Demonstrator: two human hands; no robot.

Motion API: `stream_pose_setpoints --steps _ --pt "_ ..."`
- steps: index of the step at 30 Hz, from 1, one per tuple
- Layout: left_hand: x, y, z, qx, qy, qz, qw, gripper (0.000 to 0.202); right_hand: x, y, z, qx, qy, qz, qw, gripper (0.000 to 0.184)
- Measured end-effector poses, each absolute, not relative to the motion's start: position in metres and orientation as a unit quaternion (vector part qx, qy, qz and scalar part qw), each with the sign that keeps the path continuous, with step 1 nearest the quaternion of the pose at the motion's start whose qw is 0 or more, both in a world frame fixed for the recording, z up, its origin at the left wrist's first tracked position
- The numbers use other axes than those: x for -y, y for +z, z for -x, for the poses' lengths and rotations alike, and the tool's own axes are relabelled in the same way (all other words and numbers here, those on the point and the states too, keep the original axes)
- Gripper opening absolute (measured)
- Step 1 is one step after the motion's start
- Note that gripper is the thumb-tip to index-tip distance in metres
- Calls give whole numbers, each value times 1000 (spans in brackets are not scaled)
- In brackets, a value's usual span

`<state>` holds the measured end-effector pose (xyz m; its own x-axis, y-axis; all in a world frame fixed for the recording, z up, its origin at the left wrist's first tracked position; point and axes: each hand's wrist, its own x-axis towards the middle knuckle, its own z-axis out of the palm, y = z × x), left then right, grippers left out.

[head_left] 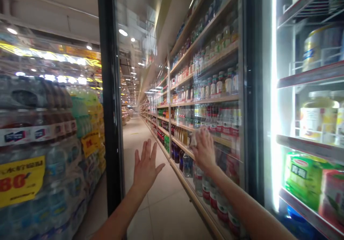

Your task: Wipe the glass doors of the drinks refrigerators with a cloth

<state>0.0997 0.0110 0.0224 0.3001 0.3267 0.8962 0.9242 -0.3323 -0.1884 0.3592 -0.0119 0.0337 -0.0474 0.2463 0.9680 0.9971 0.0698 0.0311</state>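
An open glass cooler door [177,60] with a black frame stands in front of me. My left hand [146,166] is raised flat against or just before the glass, fingers spread, holding nothing. Further right and a bit higher, my right hand [205,148] presses a whitish cloth [193,139] to the pane; motion blurs its fingers, and most of the cloth is hidden under them. Bottles on shelves show in the glass behind both hands.
On the right, the lit cooler's shelves [309,76] hold bottles and a green drink pack [303,179]. Stacked shrink-wrapped bottles [40,132] with a yellow price sign [21,180] stand on the left. A tiled aisle floor [166,215] appears through the glass.
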Motion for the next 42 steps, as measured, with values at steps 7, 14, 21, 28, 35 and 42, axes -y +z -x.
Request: stream_pose_setpoints --steps 7,14,21,28,35,42 --pt "-12 27 -83 408 -376 723 413 60 13 57 -371 503 -415 578 491 51" --pt "-11 33 -77 408 -421 711 388 59 4 56 -317 634 -441 484 412 54" --pt "19 59 -141 270 -481 828 102 50 6 46 -307 704 -433 409 388 57" --pt "19 46 -193 270 -527 805 -32 55 14 29 -336 582 -374 461 555 61" --pt "23 49 -190 333 -438 823 140 57 56 45 -323 525 -63 541 654 41" --pt "22 54 -183 294 -496 806 137 55 72 98 -299 695 -47 469 543 32"
